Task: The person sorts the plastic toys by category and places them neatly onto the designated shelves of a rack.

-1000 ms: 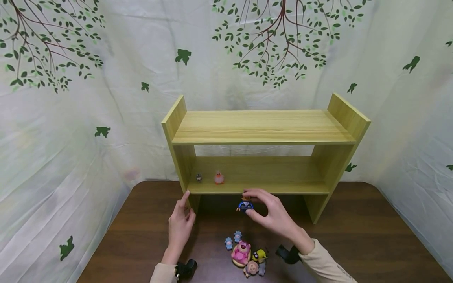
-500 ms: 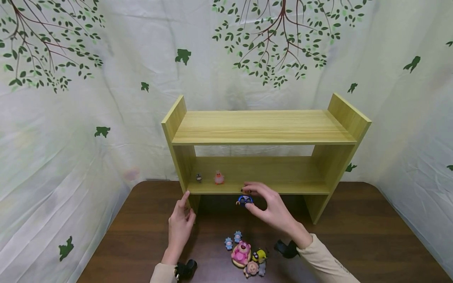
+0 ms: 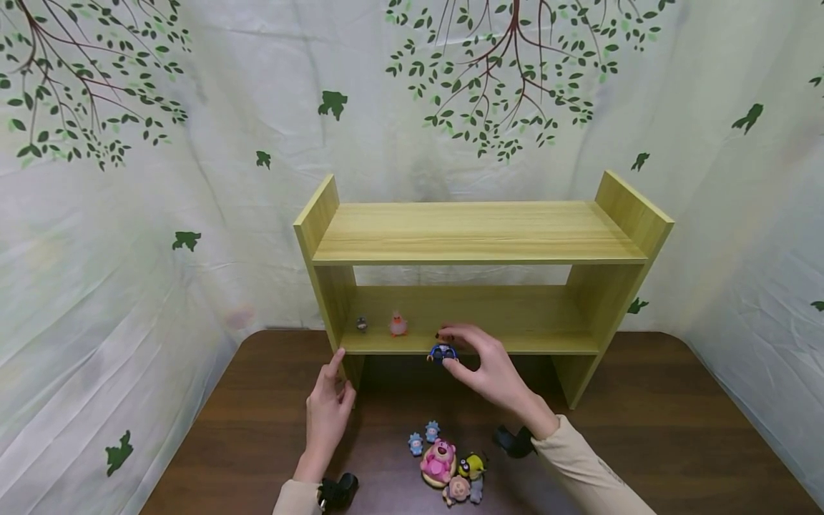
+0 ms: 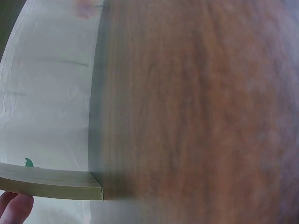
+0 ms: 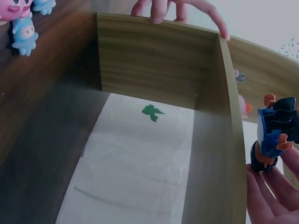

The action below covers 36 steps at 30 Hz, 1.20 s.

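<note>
Between thumb and fingers, my right hand (image 3: 486,368) holds a small toy figurine (image 3: 443,353) in blue with dark legs, at the front edge of the middle board of a light wooden shelf (image 3: 479,232). In the right wrist view the figurine (image 5: 275,126) hangs head down toward the fingertips, orange hands showing. My left hand (image 3: 328,411) touches the shelf's left side panel, index finger stretched to the corner. The right wrist view shows its fingers spread along the panel's edge. A tiny grey figurine (image 3: 362,324) and a pink one (image 3: 398,325) stand at the middle board's left.
On the brown table (image 3: 682,429) in front are a pink bear figurine (image 3: 439,461), two light-blue figurines (image 3: 415,443), a yellow-and-black one (image 3: 473,465), a pinkish one (image 3: 458,488) and a grey one (image 3: 476,489). A leaf-printed white cloth (image 3: 257,93) hangs behind.
My right hand has moved up and slightly left with the blue figurine, from below the middle board's front edge to that edge. The left hand has stayed on the side panel.
</note>
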Tool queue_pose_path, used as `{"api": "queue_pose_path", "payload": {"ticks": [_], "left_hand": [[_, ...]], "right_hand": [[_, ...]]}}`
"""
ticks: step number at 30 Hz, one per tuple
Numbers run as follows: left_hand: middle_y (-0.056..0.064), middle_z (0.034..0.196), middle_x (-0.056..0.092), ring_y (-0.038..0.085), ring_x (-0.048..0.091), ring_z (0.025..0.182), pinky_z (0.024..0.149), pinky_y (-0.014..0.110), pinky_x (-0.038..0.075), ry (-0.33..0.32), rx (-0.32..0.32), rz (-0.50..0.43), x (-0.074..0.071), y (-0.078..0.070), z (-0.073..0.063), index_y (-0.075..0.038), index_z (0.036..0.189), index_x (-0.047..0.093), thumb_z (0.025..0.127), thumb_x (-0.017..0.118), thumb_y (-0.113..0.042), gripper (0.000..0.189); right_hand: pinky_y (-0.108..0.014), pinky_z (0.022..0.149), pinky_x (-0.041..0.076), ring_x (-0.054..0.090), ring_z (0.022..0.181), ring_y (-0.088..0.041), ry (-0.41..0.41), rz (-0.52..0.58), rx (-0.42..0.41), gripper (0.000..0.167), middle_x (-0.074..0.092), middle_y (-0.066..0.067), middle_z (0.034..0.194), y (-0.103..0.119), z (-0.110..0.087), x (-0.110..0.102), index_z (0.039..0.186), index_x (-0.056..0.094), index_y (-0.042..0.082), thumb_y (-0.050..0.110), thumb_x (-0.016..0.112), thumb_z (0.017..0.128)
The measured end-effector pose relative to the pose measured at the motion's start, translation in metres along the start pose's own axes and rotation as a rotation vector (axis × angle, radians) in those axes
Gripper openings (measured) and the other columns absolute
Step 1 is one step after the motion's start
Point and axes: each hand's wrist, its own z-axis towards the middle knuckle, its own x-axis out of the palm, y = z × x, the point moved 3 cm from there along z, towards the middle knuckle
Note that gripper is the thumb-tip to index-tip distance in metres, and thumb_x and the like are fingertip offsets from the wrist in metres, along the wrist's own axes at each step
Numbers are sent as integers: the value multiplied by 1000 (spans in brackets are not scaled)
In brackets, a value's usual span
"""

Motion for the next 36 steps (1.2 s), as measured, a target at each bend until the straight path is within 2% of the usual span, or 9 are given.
{"api": "queue_pose_path", "payload": {"ticks": [7,11,16,23,36], "left_hand": [[7,83,48,12,45,62,49,20,43,-5,4,4,1,1,0,-19,141,41,72,63,20,82],[9,83,48,12,43,61,48,23,44,15,-17,0,1,2,-1,-20,142,39,75,62,18,80],[10,84,49,11,41,61,49,24,44,42,-39,-6,0,2,-2,-22,144,37,78,61,14,79],[11,82,48,10,39,60,47,24,43,28,-16,4,0,2,-2,-20,144,37,76,62,16,81],[9,81,46,9,37,59,47,23,41,22,-20,6,0,0,-1,-21,143,38,74,62,20,84]], "right_hand": [[-38,88,49,59,107,-22,21,9,39,40,61,-8,120,-7,9,-1,125,59,4,10,70,87],[-37,90,48,59,108,-21,34,5,48,42,61,-8,119,-11,14,0,127,57,1,11,69,88],[-39,91,47,59,108,-23,44,-11,50,44,61,-10,119,-14,19,0,127,56,-2,12,69,87],[-42,91,46,59,108,-26,51,-11,72,44,62,-13,117,-17,25,0,127,57,-3,11,69,87],[-42,94,44,56,113,-29,97,-24,157,46,59,-13,123,-23,33,-1,130,55,0,16,67,90]]}}
